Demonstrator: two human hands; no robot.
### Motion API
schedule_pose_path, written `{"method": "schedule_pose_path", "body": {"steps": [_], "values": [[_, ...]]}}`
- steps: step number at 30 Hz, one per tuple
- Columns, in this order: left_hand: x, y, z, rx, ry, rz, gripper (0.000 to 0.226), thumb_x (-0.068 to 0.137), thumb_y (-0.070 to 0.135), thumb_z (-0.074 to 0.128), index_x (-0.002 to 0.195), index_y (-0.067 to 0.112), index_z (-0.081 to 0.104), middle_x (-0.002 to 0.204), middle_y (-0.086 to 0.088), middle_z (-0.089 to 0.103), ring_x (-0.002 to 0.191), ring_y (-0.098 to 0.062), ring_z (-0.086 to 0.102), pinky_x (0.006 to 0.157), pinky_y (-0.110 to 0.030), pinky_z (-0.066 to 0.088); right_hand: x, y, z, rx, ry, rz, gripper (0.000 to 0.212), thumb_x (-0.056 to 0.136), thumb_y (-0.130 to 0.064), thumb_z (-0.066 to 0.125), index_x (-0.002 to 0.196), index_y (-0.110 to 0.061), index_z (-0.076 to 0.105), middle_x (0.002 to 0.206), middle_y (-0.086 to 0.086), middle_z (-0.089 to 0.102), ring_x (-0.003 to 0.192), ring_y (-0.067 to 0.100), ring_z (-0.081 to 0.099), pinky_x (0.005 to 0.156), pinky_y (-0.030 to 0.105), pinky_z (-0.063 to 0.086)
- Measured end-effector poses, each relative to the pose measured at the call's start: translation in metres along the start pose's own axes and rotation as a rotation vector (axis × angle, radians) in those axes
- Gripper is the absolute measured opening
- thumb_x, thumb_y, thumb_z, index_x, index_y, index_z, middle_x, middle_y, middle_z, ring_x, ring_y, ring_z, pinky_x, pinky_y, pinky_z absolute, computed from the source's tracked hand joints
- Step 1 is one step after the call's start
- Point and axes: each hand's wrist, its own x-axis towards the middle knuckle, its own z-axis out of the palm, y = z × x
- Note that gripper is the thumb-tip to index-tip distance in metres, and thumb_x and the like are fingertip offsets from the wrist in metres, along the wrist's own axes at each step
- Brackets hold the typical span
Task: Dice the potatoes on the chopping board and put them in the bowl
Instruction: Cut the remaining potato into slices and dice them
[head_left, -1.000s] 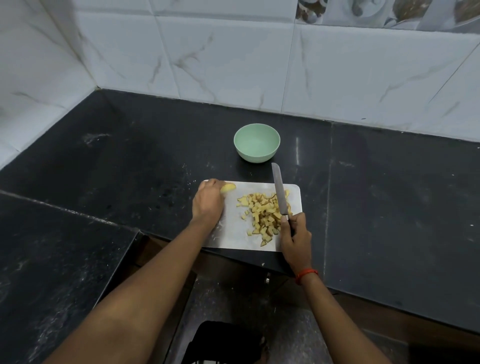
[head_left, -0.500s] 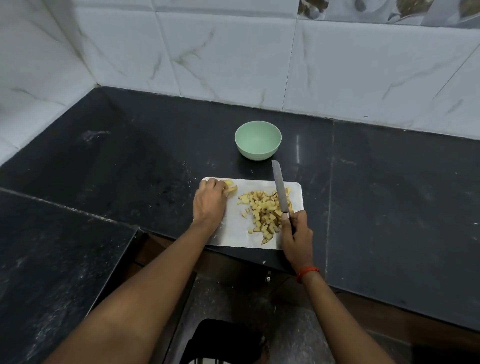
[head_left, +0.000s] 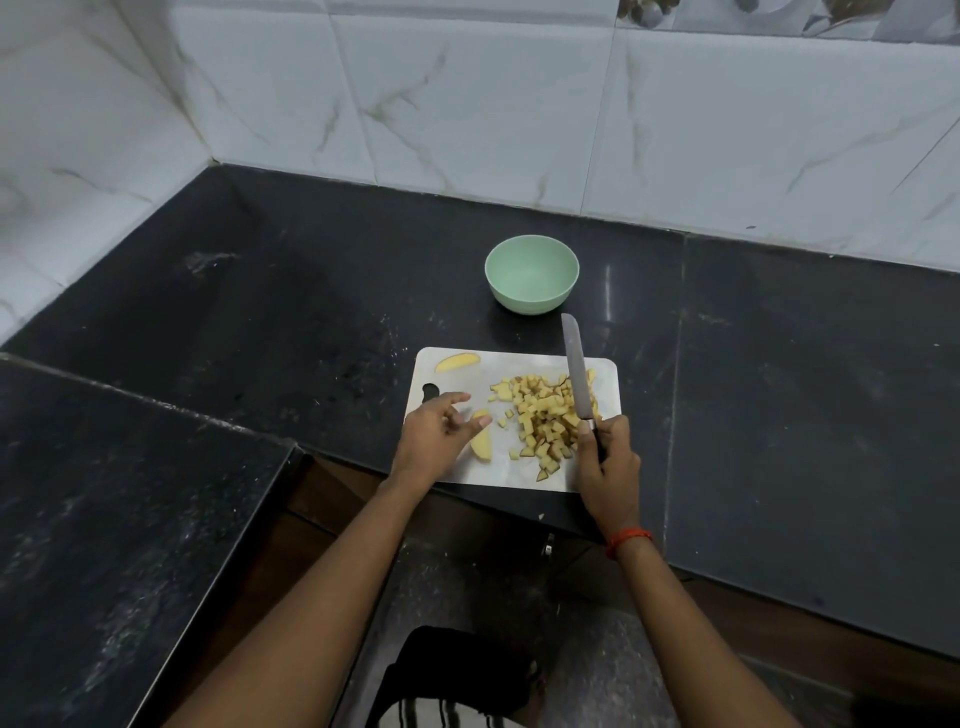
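1. Table (head_left: 779, 389): black speckled stone, under and all round the left hand (head_left: 434, 441) and right hand (head_left: 608, 460); a straight seam runs just right of the right hand.
2. Side slab (head_left: 130, 519): same black stone, left of the left hand, with whitish smears.
3. Wall tiles (head_left: 467, 104): white, grey-brown veining, beyond both hands and round the left corner.
4. Patterned tile strip (head_left: 779, 15): far beyond the right hand, at the top edge.
5. Orange wrist band (head_left: 628, 540): just behind the right hand.
6. Brown wooden front (head_left: 332, 499): below the table edge, behind the left hand.
7. Floor (head_left: 467, 587): grey, speckled, between the forearms.
8. Dark cloth (head_left: 457, 670): near edge, striped hem.
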Motion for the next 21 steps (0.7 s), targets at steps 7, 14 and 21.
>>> {"method": "schedule_pose_path", "body": {"steps": [7, 14, 21], "values": [[-0.005, -0.022, -0.004, 0.039, -0.273, 0.288, 0.082, 0.067, 0.046, 0.092, 0.141, 0.035, 0.058, 0.140, 0.020, 0.045, 0.127, 0.002, 0.043, 0.100, -0.012, 0.039, 0.000, -0.003, -0.001, -0.002, -0.001, 0.020, 0.018, 0.102, -0.031, 0.053, 0.087, -0.031, 0.043, 0.062, -0.008, 0.052, 0.053, 0.006, 0.046, 0.048, 0.029, 0.038], [0.002, -0.020, 0.000, 0.053, -0.111, 0.283, 0.061, 0.079, 0.044, 0.084, 0.135, 0.026, 0.066, 0.141, 0.017, 0.053, 0.123, -0.004, 0.053, 0.101, -0.025, 0.049, -0.001, -0.002, 0.001, -0.003, -0.012, 0.050, 0.015, 0.102, -0.033, 0.053, 0.090, -0.027, 0.046, 0.063, -0.008, 0.053, 0.053, 0.005, 0.047, 0.048, 0.025, 0.037], [0.003, -0.023, 0.006, 0.073, -0.022, 0.287, 0.079, 0.074, 0.056, 0.084, 0.142, 0.023, 0.059, 0.146, 0.012, 0.053, 0.130, -0.003, 0.051, 0.106, -0.022, 0.046, -0.002, -0.006, 0.000, -0.016, -0.007, 0.042, 0.015, 0.099, -0.041, 0.051, 0.089, -0.031, 0.045, 0.065, -0.014, 0.055, 0.053, 0.005, 0.046, 0.048, 0.023, 0.037]]}}
